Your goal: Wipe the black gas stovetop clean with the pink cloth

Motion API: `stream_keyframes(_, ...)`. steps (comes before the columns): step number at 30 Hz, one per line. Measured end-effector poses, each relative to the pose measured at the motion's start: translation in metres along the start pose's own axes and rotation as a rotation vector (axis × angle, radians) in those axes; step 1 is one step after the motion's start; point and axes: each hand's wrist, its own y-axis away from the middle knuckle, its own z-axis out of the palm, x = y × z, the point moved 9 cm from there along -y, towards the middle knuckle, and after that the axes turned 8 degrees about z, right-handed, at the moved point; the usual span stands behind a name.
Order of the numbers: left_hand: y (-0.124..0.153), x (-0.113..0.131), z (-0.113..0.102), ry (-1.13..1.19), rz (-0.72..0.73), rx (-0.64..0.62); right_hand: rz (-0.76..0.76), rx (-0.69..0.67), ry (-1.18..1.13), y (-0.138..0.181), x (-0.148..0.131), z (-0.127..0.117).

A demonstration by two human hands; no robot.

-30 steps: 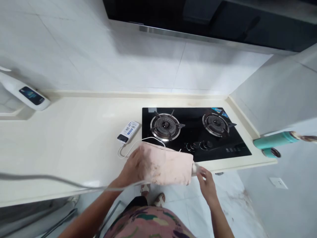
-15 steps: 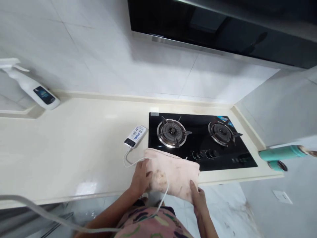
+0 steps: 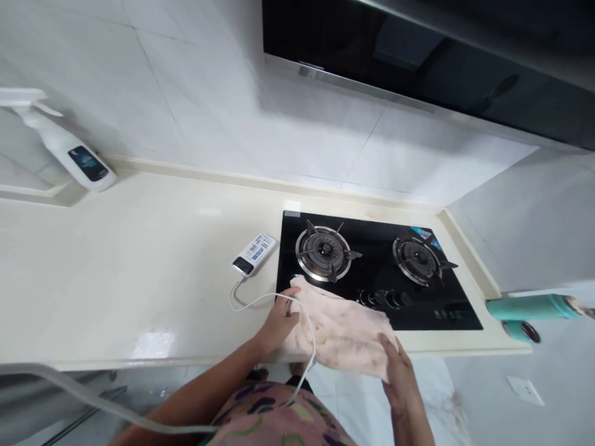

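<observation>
A pink cloth (image 3: 344,331) with brown stains is stretched between my two hands at the front edge of the counter. My left hand (image 3: 279,322) grips its left end, thumb on top. My right hand (image 3: 397,365) has hold of the right end, its other fingers hidden behind the cloth. The cloth's upper edge covers the front left part of the black gas hob (image 3: 372,269). A thin white cable (image 3: 311,328) passes over my left hand and across the cloth.
A white power bank (image 3: 254,254) lies left of the hob, joined to the cable. A white spray bottle (image 3: 77,152) stands at the far left by the wall. Turquoise pipes (image 3: 530,308) are at the right. A black range hood (image 3: 418,62) overhangs the hob.
The cloth and both hands have shifted right, with the right hand further out. The cloth has been turned or refolded, showing different stains, and more cable now hangs over its left side.
</observation>
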Motion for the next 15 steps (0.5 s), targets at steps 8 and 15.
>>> stream_keyframes(8, 0.002, 0.012, 0.016, -0.011, 0.122, -0.011, -0.245, -0.225, 0.133, 0.028, -0.062, 0.019)
stream_keyframes(15, 0.026, -0.028, -0.017, -0.143, 0.155, 0.068, -0.62, -0.572, 0.473, 0.061, -0.025, 0.125)
